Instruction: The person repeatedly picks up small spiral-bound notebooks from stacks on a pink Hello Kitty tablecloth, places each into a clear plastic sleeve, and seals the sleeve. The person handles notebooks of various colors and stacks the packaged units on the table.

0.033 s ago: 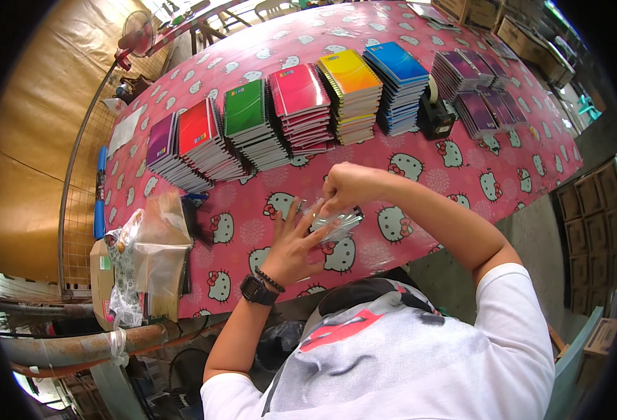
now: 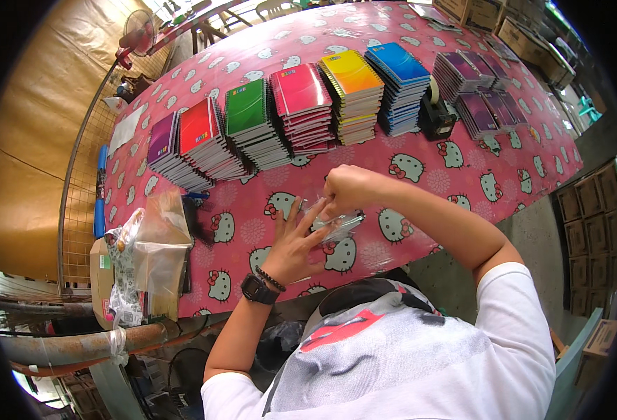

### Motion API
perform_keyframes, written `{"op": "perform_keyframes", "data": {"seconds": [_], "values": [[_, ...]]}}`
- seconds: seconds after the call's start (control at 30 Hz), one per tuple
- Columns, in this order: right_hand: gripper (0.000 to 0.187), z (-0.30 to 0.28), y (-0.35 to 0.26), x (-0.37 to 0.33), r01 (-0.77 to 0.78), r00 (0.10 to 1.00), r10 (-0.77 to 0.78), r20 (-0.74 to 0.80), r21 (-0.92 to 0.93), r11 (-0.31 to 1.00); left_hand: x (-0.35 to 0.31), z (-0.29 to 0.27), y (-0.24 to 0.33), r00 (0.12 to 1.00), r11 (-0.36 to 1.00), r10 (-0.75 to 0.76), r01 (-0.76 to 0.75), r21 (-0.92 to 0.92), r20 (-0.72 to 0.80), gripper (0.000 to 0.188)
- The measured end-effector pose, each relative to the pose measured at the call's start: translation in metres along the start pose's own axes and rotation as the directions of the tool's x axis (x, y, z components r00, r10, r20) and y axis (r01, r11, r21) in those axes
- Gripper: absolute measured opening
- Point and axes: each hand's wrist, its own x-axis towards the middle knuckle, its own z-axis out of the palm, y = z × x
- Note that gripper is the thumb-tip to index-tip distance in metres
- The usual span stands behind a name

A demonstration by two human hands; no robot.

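Head view: no change from the earlier frame. Left hand (image 2: 291, 241) spread flat on clear plastic bag (image 2: 333, 224); right hand (image 2: 343, 187) pinches its top at 12 o'clock. Bag lies on pink tablecloth (image 2: 420, 231), notebook stacks (image 2: 301, 105) beyond.

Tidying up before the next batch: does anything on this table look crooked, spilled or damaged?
Nothing looks spilled or damaged. The notebook stacks lean and fan out a little, but stand in a neat row. The left hand lies flat on a clear plastic bag that the right hand pinches. More clear bags sit loosely piled at the table's left end.
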Motion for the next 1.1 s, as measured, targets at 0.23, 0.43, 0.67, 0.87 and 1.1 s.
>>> {"op": "perform_keyframes", "data": {"seconds": [0.23,0.43,0.67,0.87,1.1], "values": [[0.038,-0.015,0.010,-0.035,-0.168,0.979,0.111,-0.173,-0.358,0.918,-0.001,0.005,0.000,0.990,1.000,-0.003,0.005,0.013,-0.138,0.087],[0.023,0.045,0.024,-0.072,0.525,0.706,-0.464,-0.536,-0.044,0.850,-0.004,0.047,0.005,0.806,0.997,-0.055,0.014,-0.074,-0.590,0.047],[0.018,0.038,0.029,-0.055,0.419,0.567,0.109,-0.817,0.400,0.815,0.015,0.027,0.038,0.696,0.864,-0.232,-0.173,-0.473,-0.679,0.021],[0.033,0.064,0.055,-0.015,0.178,0.943,0.089,-0.322,0.710,0.681,0.012,0.005,0.043,0.720,0.958,-0.199,0.001,-0.286,-0.665,0.023],[0.028,0.064,0.056,-0.003,0.239,0.944,0.068,-0.323,0.810,0.536,0.009,-0.025,0.058,0.545,0.906,-0.180,-0.232,-0.353,-0.819,0.033]]}}
